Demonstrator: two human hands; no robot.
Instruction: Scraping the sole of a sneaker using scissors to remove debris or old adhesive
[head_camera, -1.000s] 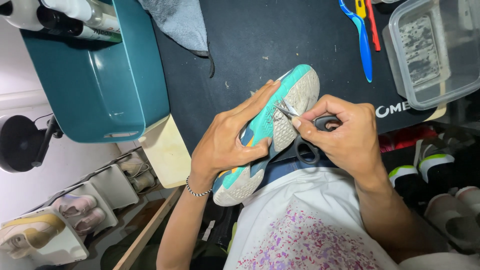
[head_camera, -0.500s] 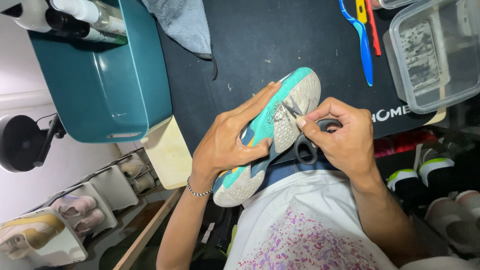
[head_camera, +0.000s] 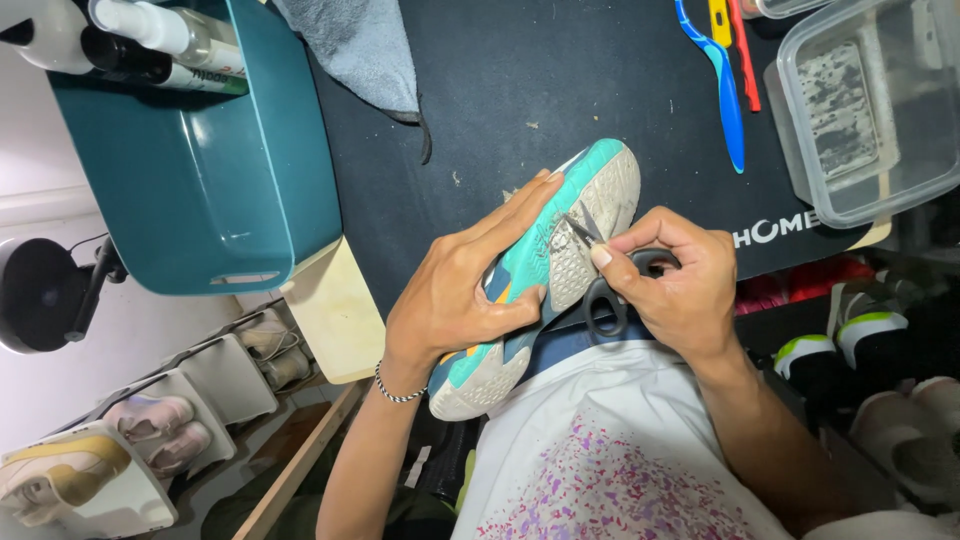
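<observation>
From the head camera, looking straight down: the left hand (head_camera: 455, 300) is wrapped around a teal and white sneaker (head_camera: 545, 275), fingers stretched along its side and the thumb pressed across the middle, so the shoe is clamped firmly with its sole turned up. The sneaker sits over the near edge of a black mat (head_camera: 560, 90), toe pointing away towards the far side of the mat, heel hanging down by the person's white, speckled shirt (head_camera: 600, 450). There's a thin beaded bracelet (head_camera: 398, 390) on the left wrist.

Over to the right hand (head_camera: 675, 290): it's closed around a small pair of scissors (head_camera: 600, 270) with black handles, thumb and fingers pinching through the loops. The short blades are slightly parted, tips touching the pale sole near the toe.

Around them now. A teal plastic bin (head_camera: 200, 180) stands at the left end of the mat, with spray bottles (head_camera: 160, 40) lying at its top edge. A grey cloth (head_camera: 360, 50) drapes just beside the bin. At the far right, a blue tool (head_camera: 725, 90) lies next to yellow and red ones, and just beyond them a clear plastic box (head_camera: 870, 110) holds a grubby grey block. Down at lower left, pairs of shoes sit on white racks (head_camera: 120, 460); more shoes show in the dark at lower right (head_camera: 850, 340)
</observation>
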